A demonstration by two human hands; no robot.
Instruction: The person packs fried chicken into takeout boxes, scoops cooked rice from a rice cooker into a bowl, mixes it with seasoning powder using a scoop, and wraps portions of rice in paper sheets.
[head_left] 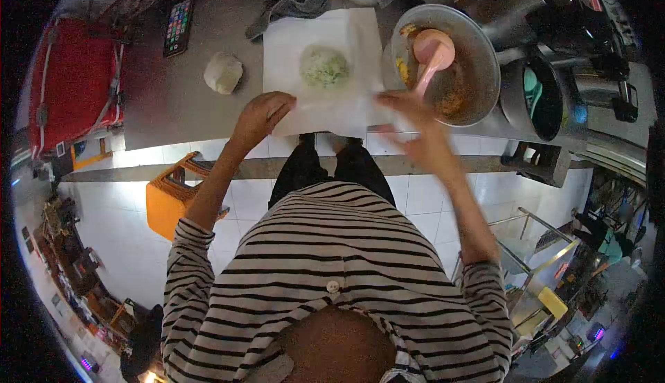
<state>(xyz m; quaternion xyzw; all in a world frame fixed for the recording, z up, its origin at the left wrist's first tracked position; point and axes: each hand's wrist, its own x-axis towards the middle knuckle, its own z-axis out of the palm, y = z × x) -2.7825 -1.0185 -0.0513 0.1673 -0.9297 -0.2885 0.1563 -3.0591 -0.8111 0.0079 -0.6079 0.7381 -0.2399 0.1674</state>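
Note:
A white paper sheet [282, 50] lies at the near edge of the grey counter. In its middle is a round, pale green-and-white heap of food [324, 68], hazy in outline; I cannot tell whether a thin layer covers it. My left hand [267, 114] is closed at the sheet's near left corner, fingertips pinching its edge. Over the near right side of the sheet, my right hand [421, 123] is smeared by motion, its thumb and fingers apart and nothing visible in them. Left of the sheet sits a whitish, rounded lump [223, 73].
Right of the sheet stands a metal bowl [493, 64] with brown residue and a pink scoop [435, 52]. A dark cloth [294, 5] touches the sheet's far edge. A phone [178, 28] lies at left. An orange stool [166, 199] stands below, and a dark container [544, 106] at right.

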